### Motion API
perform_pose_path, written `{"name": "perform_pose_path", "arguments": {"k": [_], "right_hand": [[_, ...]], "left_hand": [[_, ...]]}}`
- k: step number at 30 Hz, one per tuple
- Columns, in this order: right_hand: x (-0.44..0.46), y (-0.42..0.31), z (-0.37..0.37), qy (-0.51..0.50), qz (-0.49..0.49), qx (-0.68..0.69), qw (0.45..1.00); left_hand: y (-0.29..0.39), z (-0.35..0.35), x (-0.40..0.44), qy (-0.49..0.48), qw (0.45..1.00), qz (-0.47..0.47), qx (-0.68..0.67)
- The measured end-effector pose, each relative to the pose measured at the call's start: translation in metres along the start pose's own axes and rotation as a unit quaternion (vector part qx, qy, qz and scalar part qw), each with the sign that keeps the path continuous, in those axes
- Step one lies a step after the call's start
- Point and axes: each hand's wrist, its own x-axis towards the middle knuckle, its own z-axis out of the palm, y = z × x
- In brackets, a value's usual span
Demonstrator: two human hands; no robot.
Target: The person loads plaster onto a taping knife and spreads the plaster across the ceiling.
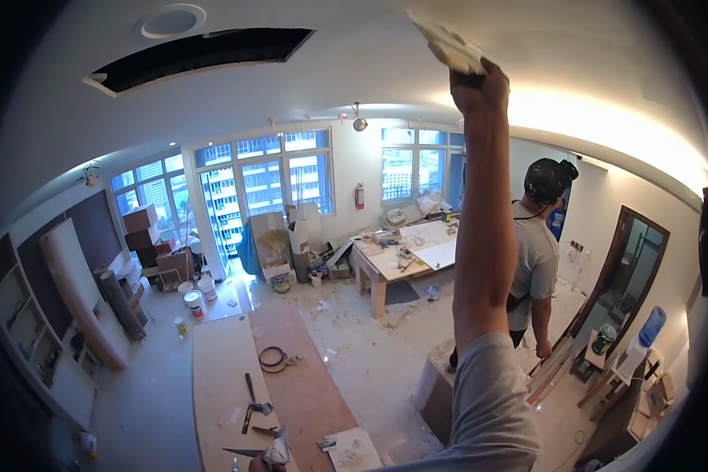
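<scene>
Scraper (448, 49) against the ceiling (354, 67), my right grip (480, 82) closed around it. My left grip (263, 464) clasps a smeared putty knife (275, 451).

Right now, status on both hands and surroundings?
Right hand raised, gripping smeared flat tool near ceiling. Left hand at bottom edge beside smeared blade, grip unclear. Co-worker stands beyond raised arm.

Pale-smeared flat blade (450, 47) tilted near the ceiling (370, 75); pointed blade (242, 452) sideways, beside a whitish lump (277, 451).
</scene>
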Motion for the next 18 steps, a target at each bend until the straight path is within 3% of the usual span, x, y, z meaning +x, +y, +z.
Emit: {"name": "perform_pose_path", "arguments": {"k": [3, 6, 13, 14, 16, 17, 18], "right_hand": [[-0.008, 0.031, -0.013, 0.066, 0.019, -0.075, 0.995], [0.012, 0.074, -0.019, 0.146, 0.073, -0.035, 0.986], [0.053, 0.094, 0.008, 0.123, 0.055, -0.067, 0.989], [0.085, 0.087, -0.017, -0.034, 0.009, -0.161, 0.986], [0.109, 0.064, -0.058, -0.153, -0.016, -0.210, 0.966], [0.099, 0.053, -0.059, -0.118, 0.002, -0.171, 0.978], [0.083, 0.039, -0.053, -0.082, 0.020, -0.132, 0.988]], "left_hand": [[0.003, -0.005, 0.013, 0.045, 0.999, 0.008, 0.014], [0.003, 0.004, 0.018, 0.051, 0.998, -0.001, 0.041], [-0.003, 0.020, 0.010, -0.006, 0.999, 0.001, 0.040], [-0.007, 0.023, 0.006, -0.008, 0.999, 0.004, 0.036], [-0.012, 0.015, 0.006, 0.010, 1.000, 0.006, 0.014], [-0.014, 0.013, 0.007, 0.017, 1.000, 0.009, 0.002], [-0.017, 0.026, -0.003, 0.100, 0.994, 0.022, 0.027]]}}
